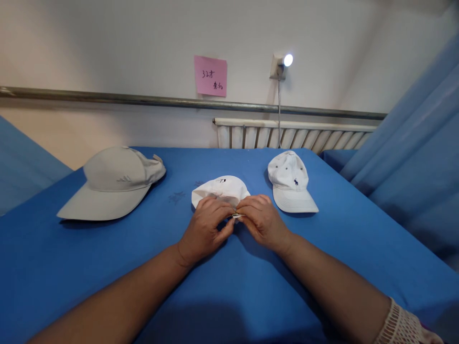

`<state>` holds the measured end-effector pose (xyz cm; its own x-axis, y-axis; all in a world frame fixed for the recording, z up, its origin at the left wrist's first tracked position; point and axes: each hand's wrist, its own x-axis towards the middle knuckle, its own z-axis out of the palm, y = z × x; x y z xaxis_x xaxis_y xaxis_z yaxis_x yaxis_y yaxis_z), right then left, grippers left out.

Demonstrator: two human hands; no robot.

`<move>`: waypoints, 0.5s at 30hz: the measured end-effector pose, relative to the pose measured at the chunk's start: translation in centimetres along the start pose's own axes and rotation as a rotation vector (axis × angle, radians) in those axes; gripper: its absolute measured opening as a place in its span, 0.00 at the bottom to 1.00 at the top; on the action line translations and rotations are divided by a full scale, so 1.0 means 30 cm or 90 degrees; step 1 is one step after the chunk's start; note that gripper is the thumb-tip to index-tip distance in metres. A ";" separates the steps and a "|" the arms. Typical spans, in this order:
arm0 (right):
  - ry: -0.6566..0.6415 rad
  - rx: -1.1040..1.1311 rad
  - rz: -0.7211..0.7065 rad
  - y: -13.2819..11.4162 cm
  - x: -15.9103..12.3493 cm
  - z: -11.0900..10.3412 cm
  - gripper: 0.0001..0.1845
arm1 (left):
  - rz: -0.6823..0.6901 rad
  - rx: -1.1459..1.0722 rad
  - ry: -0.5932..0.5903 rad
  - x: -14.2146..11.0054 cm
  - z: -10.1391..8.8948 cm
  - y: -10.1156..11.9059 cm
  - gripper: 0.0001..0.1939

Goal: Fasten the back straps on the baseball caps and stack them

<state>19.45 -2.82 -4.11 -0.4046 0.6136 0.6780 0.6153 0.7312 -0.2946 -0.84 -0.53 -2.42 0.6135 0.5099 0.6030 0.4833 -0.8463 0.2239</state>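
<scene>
Both my hands meet at the near edge of a white cap [229, 188] in the middle of the blue-covered table [215, 296]. My left hand [207, 224] pinches the cap's edge between thumb and fingers. Close beside it, my right hand [264, 222] grips the same edge, and a small piece of strap with a buckle-like glint [236, 216] shows between the fingertips. The cap's crown carries a small dark mark, and my hands hide much of its near side.
A grey cap [111, 174] lies at the left, its brim toward me. At the right rests another white cap [290, 179] with a dark embroidered figure. Behind are a metal rail [143, 99], a radiator [258, 136], a pink note [211, 76] and a lit plug [288, 60]. Blue curtains [416, 114] hang at the right.
</scene>
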 end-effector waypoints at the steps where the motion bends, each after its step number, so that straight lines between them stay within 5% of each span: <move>1: -0.001 0.000 -0.001 0.000 0.000 0.000 0.06 | 0.001 -0.001 0.000 0.001 -0.001 0.001 0.06; 15: -0.015 -0.006 -0.004 -0.006 0.002 -0.001 0.06 | -0.002 0.000 -0.004 -0.001 0.004 0.000 0.05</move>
<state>19.34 -2.94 -3.99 -0.4234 0.6163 0.6640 0.6190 0.7320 -0.2847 -0.79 -0.52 -2.54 0.6164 0.5131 0.5973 0.4849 -0.8450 0.2254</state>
